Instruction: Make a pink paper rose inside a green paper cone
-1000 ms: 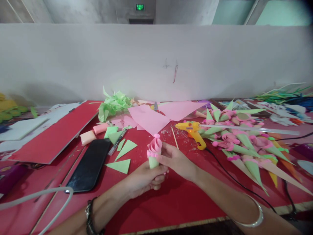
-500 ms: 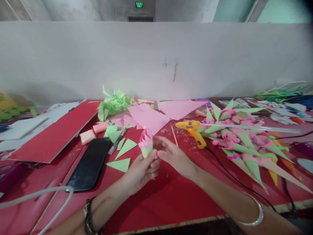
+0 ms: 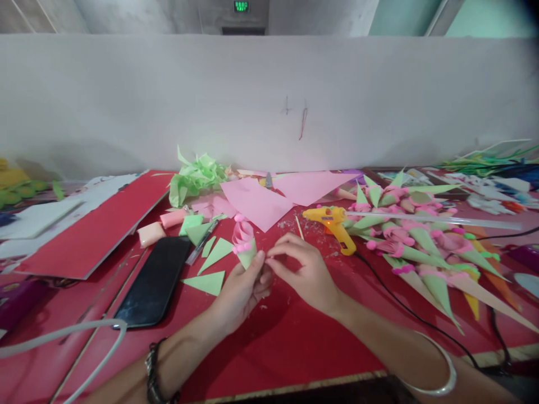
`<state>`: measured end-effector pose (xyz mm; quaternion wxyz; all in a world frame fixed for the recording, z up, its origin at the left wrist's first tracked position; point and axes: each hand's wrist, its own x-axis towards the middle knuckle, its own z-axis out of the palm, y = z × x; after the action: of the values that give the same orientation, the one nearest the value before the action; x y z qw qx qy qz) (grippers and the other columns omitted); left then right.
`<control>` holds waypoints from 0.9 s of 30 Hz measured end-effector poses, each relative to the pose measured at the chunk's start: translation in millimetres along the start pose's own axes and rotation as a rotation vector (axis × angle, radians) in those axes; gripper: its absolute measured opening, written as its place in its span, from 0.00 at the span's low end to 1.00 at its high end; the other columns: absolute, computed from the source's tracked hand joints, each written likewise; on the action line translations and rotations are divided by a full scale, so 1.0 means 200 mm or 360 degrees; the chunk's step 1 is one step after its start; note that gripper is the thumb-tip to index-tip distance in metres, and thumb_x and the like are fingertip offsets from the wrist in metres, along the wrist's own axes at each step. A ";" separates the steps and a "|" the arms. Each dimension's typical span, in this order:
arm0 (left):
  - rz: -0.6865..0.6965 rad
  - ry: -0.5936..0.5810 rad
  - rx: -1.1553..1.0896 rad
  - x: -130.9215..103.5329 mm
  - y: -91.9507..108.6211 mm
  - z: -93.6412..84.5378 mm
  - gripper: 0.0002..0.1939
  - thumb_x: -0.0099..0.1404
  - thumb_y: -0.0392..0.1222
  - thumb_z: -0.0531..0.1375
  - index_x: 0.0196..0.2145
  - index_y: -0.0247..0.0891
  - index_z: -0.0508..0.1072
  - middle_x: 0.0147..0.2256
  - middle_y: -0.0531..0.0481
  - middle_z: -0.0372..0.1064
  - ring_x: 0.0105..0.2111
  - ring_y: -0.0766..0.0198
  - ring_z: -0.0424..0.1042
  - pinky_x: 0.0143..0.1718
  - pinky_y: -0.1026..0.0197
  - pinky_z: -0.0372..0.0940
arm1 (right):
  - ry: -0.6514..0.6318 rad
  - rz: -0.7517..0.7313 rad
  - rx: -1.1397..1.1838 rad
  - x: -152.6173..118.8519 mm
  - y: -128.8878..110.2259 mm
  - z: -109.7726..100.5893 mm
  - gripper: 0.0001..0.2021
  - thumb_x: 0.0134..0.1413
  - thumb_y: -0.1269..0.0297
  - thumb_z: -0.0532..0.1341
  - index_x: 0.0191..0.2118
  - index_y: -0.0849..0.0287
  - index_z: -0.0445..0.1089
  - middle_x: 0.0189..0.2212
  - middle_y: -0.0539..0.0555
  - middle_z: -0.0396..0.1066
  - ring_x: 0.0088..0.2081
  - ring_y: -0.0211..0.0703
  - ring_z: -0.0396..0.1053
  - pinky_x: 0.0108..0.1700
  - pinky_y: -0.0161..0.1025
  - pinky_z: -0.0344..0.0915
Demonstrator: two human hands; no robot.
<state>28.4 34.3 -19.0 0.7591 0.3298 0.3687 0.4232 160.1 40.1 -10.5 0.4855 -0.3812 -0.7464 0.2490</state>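
My left hand [image 3: 243,289] is closed around a paper flower [image 3: 243,235], a pink rolled paper bloom in a pale green cone with small bright pink balls along its rim. The flower stands nearly upright, tilted a little left, and its lower end is hidden by my fingers. Just beside the left thumb, my right hand [image 3: 305,269] has thumb and forefinger pinched together; whatever is between them is too small to make out. Green paper triangles [image 3: 206,283] lie left of the flower, near a pen [image 3: 202,242].
A yellow glue gun [image 3: 334,224] lies right, its cord running to the front edge. Beyond it is a heap of paper flowers [image 3: 433,247]. Pink paper sheets [image 3: 261,203], crumpled green paper [image 3: 197,177], a black phone [image 3: 154,283] and a red board [image 3: 101,224] also lie there.
The flower has shifted slightly left and down in my left hand. My right hand's fingers, apart before, have closed into a pinch beside the left thumb.
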 end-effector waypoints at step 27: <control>-0.0048 -0.0201 -0.0252 0.01 0.03 -0.03 0.11 0.54 0.45 0.60 0.27 0.34 0.64 0.17 0.61 0.46 0.16 0.77 0.44 0.18 0.74 0.49 | 0.0339 0.0846 0.1301 0.04 0.06 -0.01 0.06 0.44 0.62 0.61 0.28 0.59 0.70 0.23 0.48 0.64 0.24 0.30 0.60 0.27 0.30 0.60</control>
<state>21.9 40.3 -18.3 0.8108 0.2893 0.2904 0.4179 164.6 53.7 -14.1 0.5883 -0.3602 -0.4110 0.5960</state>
